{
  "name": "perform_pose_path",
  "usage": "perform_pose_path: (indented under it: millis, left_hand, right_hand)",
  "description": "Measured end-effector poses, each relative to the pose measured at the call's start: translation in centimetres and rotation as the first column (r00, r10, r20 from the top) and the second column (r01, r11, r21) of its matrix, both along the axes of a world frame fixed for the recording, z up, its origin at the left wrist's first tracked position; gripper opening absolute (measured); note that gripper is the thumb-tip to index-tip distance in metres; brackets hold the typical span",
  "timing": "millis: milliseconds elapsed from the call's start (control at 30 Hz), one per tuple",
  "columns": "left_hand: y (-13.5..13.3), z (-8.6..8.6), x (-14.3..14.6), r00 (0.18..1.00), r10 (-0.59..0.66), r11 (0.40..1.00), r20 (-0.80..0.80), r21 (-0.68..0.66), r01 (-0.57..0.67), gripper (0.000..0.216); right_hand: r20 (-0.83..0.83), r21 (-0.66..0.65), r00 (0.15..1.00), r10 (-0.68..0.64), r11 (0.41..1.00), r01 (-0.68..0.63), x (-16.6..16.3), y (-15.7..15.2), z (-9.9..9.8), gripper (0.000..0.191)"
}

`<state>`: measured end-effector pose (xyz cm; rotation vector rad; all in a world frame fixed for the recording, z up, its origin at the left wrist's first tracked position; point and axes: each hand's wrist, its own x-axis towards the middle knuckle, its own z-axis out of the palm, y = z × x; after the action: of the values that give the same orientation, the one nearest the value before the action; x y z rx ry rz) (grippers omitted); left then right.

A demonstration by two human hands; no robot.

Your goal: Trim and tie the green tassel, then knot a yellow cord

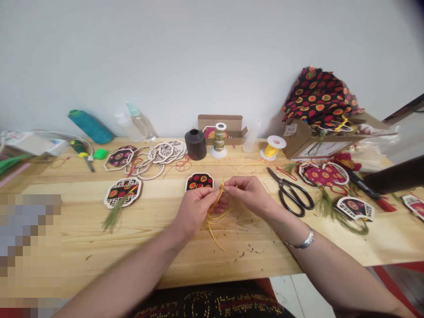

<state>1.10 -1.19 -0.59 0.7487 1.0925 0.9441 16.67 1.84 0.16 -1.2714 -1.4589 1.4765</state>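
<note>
A yellow cord (217, 216) is pinched between my two hands above the wooden table, its loose loops and ends hanging below the fingers. My left hand (200, 205) grips it between thumb and fingers. Close by on the right, my right hand (247, 192) pinches the same cord at a small knot or loop, too fine to make out. Just behind my left hand lies a framed ornament (198, 180) with black patterned fabric, its lower part hidden by the hand. Black-handled scissors (291, 194) lie to the right of my right hand.
Along the wall stand a yellow cord spool (272, 149), a black thread cone (195, 145), a metallic thread spool (219, 141) and a teal cone (91, 126). Wooden frames (167, 151) and a tasselled ornament (122, 193) lie left. A cardboard box (298, 141) with patterned fabric (319, 97) sits right.
</note>
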Motion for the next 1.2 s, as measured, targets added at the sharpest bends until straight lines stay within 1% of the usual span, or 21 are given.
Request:
perform_pose_path:
  millis: [200, 400, 633, 800, 933, 1000, 1100, 1200]
  left_hand:
    - [0.1, -0.04, -0.01, 1.0, 0.003, 1.0, 0.002, -0.004, -0.003, 0.02]
    - [0.17, -0.12, -0.01, 0.999, 0.052, 0.999, 0.008, -0.006, -0.052, 0.021]
    - [0.16, -0.14, -0.03, 1.0, 0.02, 1.0, 0.009, 0.006, -0.02, 0.019]
    - [0.11, -0.06, -0.11, 1.0, 0.015, 0.999, 0.015, 0.032, -0.015, 0.017]
    - [0.06, 0.09, -0.06, 0.999, 0.036, 0.999, 0.009, 0.027, -0.036, 0.019]
    - [0.04, 0.06, -0.05, 0.999, 0.049, 0.998, 0.021, 0.046, -0.05, 0.018]
    - [0.03, -0.22, -0.08, 0.998, 0.058, 0.992, 0.026, 0.107, -0.06, 0.015]
    - [0.06, -0.51, -0.18, 0.998, 0.042, 0.986, -0.043, 0.164, -0.034, 0.012]
  right_hand:
    - [-0.008, 0.003, 1.0, -0.024, 1.0, 0.024, 0.0, -0.01, -0.19, 0.021]
    - [-0.018, -0.004, 0.999, -0.033, 0.999, 0.032, 0.07, 0.05, -0.36, 0.02]
    - [-0.019, -0.023, 1.0, -0.019, 1.0, 0.019, -0.08, -0.08, 0.06, 0.015]
    - [-0.072, -0.01, 0.997, 0.007, 1.0, -0.007, 0.04, 0.04, -0.27, 0.017]
    - [-0.113, -0.031, 0.993, 0.011, 0.999, -0.014, 0.15, 0.08, -0.5, 0.02]
    - [-0.115, -0.036, 0.993, -0.01, 0.999, 0.006, 0.16, 0.07, -0.46, 0.019]
    - [-0.105, -0.037, 0.994, -0.027, 0.999, 0.023, 0.15, 0.08, -0.34, 0.018]
    - [-0.098, -0.043, 0.995, -0.027, 0.999, 0.023, 0.14, 0.11, -0.27, 0.019]
